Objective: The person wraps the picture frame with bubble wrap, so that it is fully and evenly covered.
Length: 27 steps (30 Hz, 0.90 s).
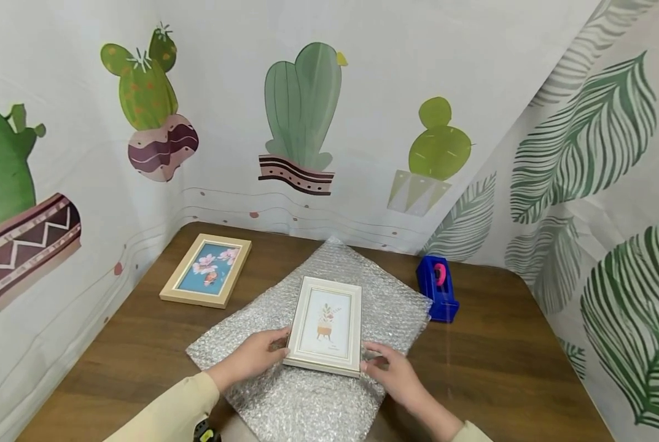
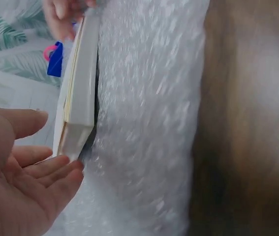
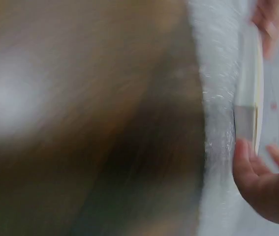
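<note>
White frame point(image 1: 329, 322): on bubble wrap point(image 1: 307, 405), near its middle | left grip point(image 1: 254, 356): fingers uncurled, at frame's left edge | right grip point(image 1: 394, 373): likewise, at right edge | blue tape dispenser point(image 1: 435, 294): beside wrap's right corner | worktop point(image 1: 500, 356): extends beyond wrap both sides

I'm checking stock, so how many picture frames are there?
2: a white frame between the left hand and right hand, over the bubble wrap, and a tan frame left of that.
</note>
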Motion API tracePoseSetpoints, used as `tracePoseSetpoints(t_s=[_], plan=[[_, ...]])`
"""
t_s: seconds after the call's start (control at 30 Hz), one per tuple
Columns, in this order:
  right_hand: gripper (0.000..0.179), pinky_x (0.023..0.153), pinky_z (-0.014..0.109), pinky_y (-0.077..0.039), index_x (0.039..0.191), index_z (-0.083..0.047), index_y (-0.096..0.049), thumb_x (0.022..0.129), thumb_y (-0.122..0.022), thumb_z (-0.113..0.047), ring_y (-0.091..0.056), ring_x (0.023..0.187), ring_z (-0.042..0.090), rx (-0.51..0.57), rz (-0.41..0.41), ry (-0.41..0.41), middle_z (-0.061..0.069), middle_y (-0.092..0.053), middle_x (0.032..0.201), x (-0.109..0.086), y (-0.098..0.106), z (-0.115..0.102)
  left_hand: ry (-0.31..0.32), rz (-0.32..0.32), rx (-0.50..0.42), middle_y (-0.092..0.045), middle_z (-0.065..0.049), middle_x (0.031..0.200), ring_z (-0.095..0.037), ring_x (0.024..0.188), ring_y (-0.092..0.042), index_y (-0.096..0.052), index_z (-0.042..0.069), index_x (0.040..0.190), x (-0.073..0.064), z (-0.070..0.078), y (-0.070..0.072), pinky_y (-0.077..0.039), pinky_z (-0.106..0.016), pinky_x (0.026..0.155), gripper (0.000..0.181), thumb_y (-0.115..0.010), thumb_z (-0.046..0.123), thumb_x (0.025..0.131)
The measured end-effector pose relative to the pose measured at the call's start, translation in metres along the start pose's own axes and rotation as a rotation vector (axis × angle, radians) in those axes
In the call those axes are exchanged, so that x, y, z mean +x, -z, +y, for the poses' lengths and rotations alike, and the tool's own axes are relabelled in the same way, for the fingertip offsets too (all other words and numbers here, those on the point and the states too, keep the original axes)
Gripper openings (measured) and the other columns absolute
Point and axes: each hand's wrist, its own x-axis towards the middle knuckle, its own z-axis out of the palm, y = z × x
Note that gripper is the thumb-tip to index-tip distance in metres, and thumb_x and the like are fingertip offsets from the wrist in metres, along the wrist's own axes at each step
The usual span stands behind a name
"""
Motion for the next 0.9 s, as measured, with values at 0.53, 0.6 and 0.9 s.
tracePoseSetpoints(t_s=[0.53, 0.6, 0.9], plan=[[0.055, 0.100, 0.033, -0.058, 0.144, -0.015, -0.061, 0.097, -0.067, -0.042, -0.064, 0.132, 0.026, -0.809, -0.459, 0.887, 0.007, -0.064, 0.145, -0.024, -0.001, 0.009, -0.212, -0.069, 0.545, -0.053, -0.020, 0.153, -0.039, 0.141, -0.053, -0.058, -0.005, 0.141, 0.020, 0.002, 0.008, -0.045, -0.050, 0.115, 0.060, -0.074, 0.026, 0.093], [0.052, 0.097, 0.033, -0.059, 0.144, -0.017, -0.061, 0.100, -0.060, -0.046, -0.064, 0.132, 0.027, -0.842, -0.470, 0.912, 0.007, -0.064, 0.146, -0.024, -0.002, 0.010, -0.214, -0.061, 0.569, -0.055, -0.019, 0.152, -0.038, 0.140, -0.054, -0.059, -0.005, 0.140, 0.020, 0.002, 0.008, -0.046, -0.049, 0.114, 0.059, -0.074, 0.027, 0.092], [0.049, 0.086, 0.034, -0.062, 0.141, -0.023, -0.064, 0.101, -0.056, -0.049, -0.067, 0.126, 0.033, -0.997, -0.445, 1.033, 0.009, -0.065, 0.143, -0.029, -0.007, 0.012, -0.180, -0.060, 0.559, -0.054, -0.020, 0.153, -0.038, 0.137, -0.057, -0.057, -0.005, 0.141, 0.016, 0.007, 0.007, -0.048, -0.050, 0.112, 0.059, -0.073, 0.025, 0.093]])
